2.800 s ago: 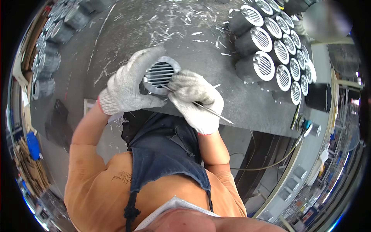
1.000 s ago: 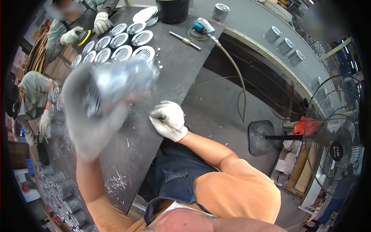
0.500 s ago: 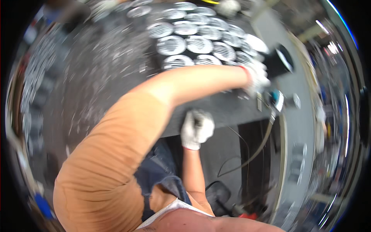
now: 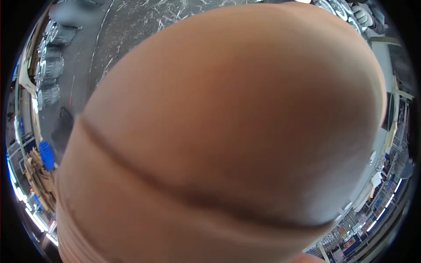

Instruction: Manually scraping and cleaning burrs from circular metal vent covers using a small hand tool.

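My own upper arm [image 4: 228, 131], in an orange sleeve with a dark crease across it, is so close to the camera that it fills almost the whole picture. Both my hands are hidden behind it. A white-gloved hand [image 4: 362, 15] shows at the top right edge beside round metal grilles [image 4: 337, 6]; I cannot tell whose hand it is. Behind the arm runs a grey workbench [image 4: 131, 26] strewn with metal shavings.
Several dark ribbed metal cylinders [image 4: 50, 70] stand in a row along the bench's left side. A blue crate [image 4: 46, 153] and stacked wood or cardboard [image 4: 39, 179] lie on the floor at the left. Shelving and lights show at the lower right rim.
The view has swung and my arm has come up against the camera, covering the bench. The gloved hands and the grille seen earlier are now hidden.
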